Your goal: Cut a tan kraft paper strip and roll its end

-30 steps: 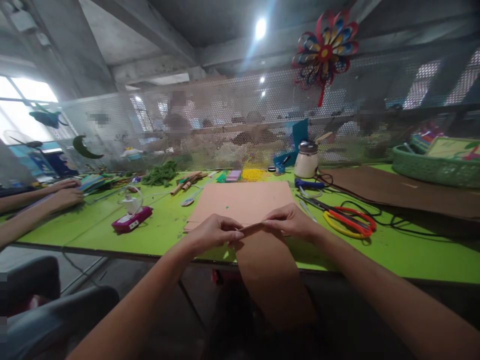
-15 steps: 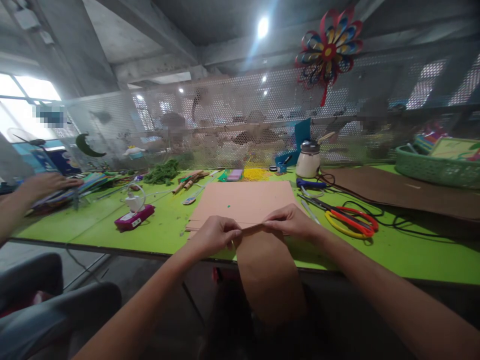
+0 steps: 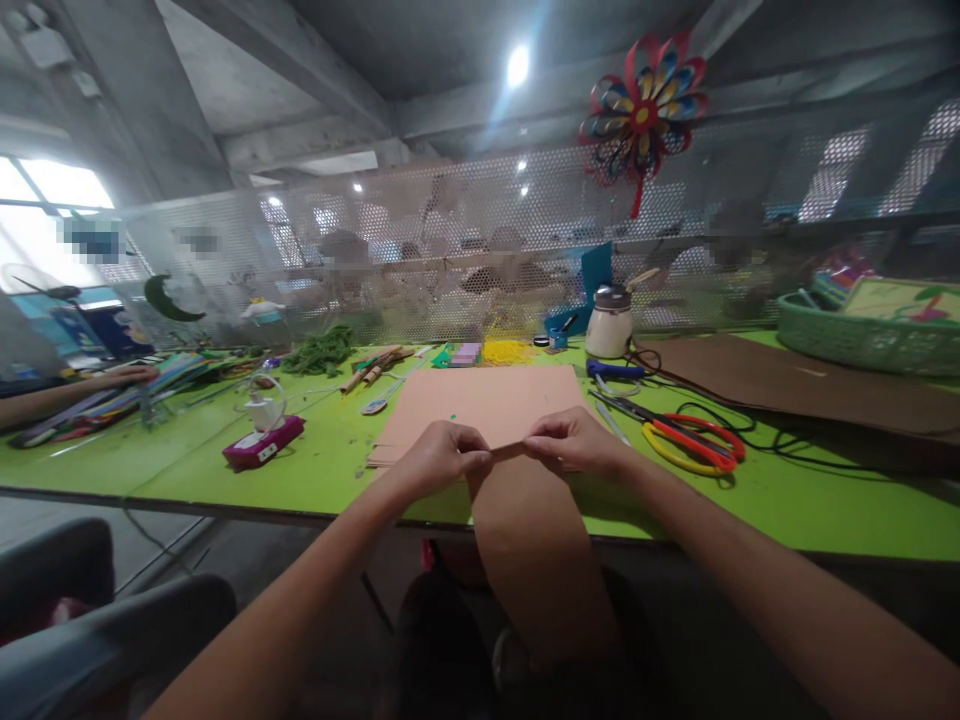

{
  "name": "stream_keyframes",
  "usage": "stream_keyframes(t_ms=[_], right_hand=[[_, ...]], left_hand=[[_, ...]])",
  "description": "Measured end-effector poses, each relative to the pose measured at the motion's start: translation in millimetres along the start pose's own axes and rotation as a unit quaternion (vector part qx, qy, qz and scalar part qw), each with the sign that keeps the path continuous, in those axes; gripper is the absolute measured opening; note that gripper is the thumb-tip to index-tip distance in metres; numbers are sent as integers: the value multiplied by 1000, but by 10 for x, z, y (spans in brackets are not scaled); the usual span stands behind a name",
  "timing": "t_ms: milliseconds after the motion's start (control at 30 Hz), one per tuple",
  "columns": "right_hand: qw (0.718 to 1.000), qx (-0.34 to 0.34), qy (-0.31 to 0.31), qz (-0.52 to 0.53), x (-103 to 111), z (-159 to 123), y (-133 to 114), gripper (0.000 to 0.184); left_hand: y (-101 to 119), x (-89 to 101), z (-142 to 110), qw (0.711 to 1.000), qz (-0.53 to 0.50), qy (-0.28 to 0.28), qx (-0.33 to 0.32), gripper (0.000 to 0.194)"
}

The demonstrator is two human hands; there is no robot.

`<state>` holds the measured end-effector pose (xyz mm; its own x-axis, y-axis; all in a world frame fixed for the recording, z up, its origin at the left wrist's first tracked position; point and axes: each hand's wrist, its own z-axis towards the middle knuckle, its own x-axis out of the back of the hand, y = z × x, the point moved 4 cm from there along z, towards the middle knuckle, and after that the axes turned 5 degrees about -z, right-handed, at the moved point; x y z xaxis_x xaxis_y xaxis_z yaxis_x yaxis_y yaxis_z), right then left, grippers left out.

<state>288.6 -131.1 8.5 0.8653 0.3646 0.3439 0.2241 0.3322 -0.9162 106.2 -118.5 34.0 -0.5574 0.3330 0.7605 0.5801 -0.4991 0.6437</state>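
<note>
A long strip of brown paper [image 3: 536, 540] hangs from my fingers past the table's front edge and curves down toward my lap. My left hand [image 3: 442, 455] pinches its upper edge at the left corner. At the right corner, my right hand [image 3: 574, 440] pinches the same edge between thumb and fingers. The edge between them looks narrow and folded, though the fold is partly hidden by my fingers. Just behind my hands lies a stack of light brown paper sheets [image 3: 487, 395], with a tiny green scrap on top.
Scissors with red and yellow handles [image 3: 694, 443] lie right of the stack, near a blue-handled tool [image 3: 619, 370] and black cable. A jar [image 3: 609, 325] stands behind. Left is a purple power strip [image 3: 264, 443]. A co-worker's hand [image 3: 131, 375] rests on colourful strips. A green basket [image 3: 862, 335] stands far right.
My hands stay pinched on the paper strip, the left one slightly closer to the right. The co-worker's hand has lowered onto the colourful strips. The view has shifted a little.
</note>
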Motion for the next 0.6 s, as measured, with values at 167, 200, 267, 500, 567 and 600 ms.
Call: stream_keyframes(t_ms=[167, 200, 267, 500, 567, 600], right_hand=[[998, 12, -44, -36, -18, 4, 10, 31], [998, 21, -47, -45, -20, 3, 7, 32], [997, 38, -41, -62, -19, 3, 3, 32], [996, 12, 29, -82, 2, 22, 35, 25], [995, 3, 48, -82, 13, 26, 35, 23], [995, 1, 54, -81, 18, 28, 34, 22]], left_hand=[[-9, -21, -30, 999, 32, 13, -7, 22], [-7, -23, -35, 999, 39, 12, -11, 22], [3, -23, -38, 999, 50, 7, -18, 22], [72, 7, -28, 986, 161, 35, -38, 19], [69, 12, -19, 981, 183, 45, -46, 19], [63, 18, -12, 980, 185, 48, -50, 19]])
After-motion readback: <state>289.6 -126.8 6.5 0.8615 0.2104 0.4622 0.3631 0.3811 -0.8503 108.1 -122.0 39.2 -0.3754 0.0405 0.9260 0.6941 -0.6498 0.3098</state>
